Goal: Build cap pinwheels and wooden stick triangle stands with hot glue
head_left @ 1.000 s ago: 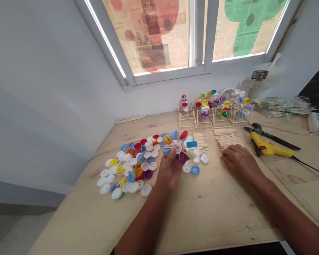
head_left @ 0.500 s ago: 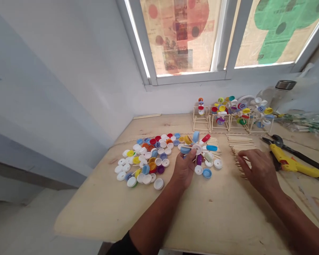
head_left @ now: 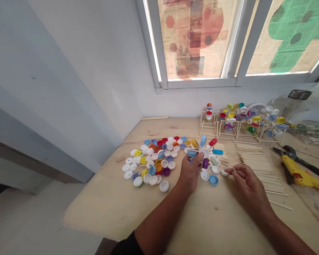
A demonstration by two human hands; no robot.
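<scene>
In my left hand (head_left: 190, 173) is a pinwheel-like wheel of bottle caps (head_left: 203, 153), pinched at its white hub cap. Sticks fan out from the hub with blue, yellow, red, purple and pale caps on their ends. My right hand (head_left: 246, 179) is closed, with the tip of a thin wooden stick (head_left: 234, 170) showing between its fingers; most of the stick is hidden. Its fingertips are right by a loose white bottle cap (head_left: 224, 172), and I cannot tell whether they touch it. A light blue cap (head_left: 213, 180) lies below the wheel.
Many loose bottle caps (head_left: 164, 186) spread to the left. Wooden sticks (head_left: 273, 177) lie in a row beyond my right hand. A yellow glue gun (head_left: 297, 173) and black-handled pliers (head_left: 308, 161) lie at the right. Finished cap wheels on stick frames (head_left: 230, 128) stand along the wall.
My right hand has moved left from the row of sticks to beside the white cap, with a stick now in its fingers. My left hand still holds the wheel. The view has shifted slightly.
</scene>
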